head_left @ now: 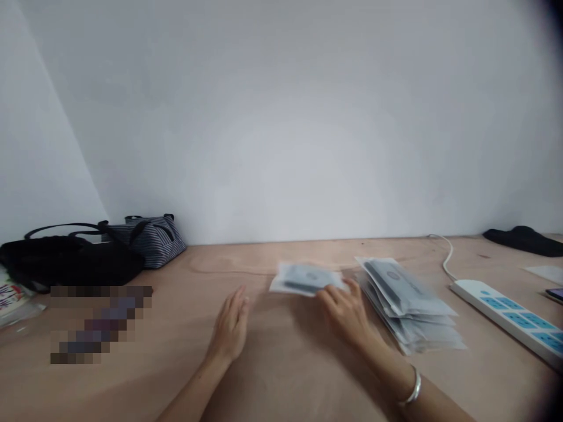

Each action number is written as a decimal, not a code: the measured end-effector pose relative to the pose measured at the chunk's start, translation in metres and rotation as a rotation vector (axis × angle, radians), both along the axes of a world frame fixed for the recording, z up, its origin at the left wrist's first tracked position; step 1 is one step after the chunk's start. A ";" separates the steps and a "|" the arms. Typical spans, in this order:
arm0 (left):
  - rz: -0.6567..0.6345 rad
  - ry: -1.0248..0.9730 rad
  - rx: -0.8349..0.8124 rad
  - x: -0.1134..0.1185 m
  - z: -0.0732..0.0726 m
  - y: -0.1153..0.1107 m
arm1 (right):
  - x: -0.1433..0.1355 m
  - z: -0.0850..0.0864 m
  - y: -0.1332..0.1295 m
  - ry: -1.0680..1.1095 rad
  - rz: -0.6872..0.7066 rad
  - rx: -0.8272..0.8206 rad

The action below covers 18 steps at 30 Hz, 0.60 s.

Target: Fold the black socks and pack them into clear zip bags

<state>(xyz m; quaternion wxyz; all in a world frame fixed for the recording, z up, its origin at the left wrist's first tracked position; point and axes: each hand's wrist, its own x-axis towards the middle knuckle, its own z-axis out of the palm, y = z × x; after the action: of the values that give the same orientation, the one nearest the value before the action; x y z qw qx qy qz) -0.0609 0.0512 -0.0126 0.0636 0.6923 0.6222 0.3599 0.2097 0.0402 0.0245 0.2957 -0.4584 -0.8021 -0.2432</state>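
In the head view, my right hand (345,313) pinches the near right edge of a flat, translucent plastic packet (308,276) with something dark inside. The packet is slightly blurred and appears lifted off the table. Just right of that hand stands a pile of similar translucent packets (407,299), loosely stacked, the top one showing a dark band and a round mark. My left hand (231,322) is apart from the packet, to its left, held over the wooden table with fingers stretched out and nothing in it. A silver bracelet (413,385) circles my right wrist.
A white power strip (505,316) with blue sockets lies at the right, its cord running back toward the wall. Behind it is a black cloth item (523,239). At the left are a black bag (70,261), a striped bag (158,243) and a pixelated patch.
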 end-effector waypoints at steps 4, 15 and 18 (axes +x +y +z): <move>0.038 -0.046 0.089 -0.010 0.016 -0.001 | -0.035 -0.028 -0.009 0.006 0.378 -0.232; -0.344 0.445 -0.243 0.026 0.025 -0.045 | -0.047 -0.035 -0.008 0.560 0.431 -0.641; -0.267 0.503 -0.305 0.029 0.022 -0.046 | -0.053 -0.044 0.012 0.569 0.107 -0.649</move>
<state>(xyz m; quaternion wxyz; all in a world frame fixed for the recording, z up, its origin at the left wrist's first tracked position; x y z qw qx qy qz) -0.0316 0.0052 0.0093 0.0574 0.8177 0.5687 0.0686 0.1563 0.0525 -0.0190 0.3578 -0.5341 -0.7461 0.1733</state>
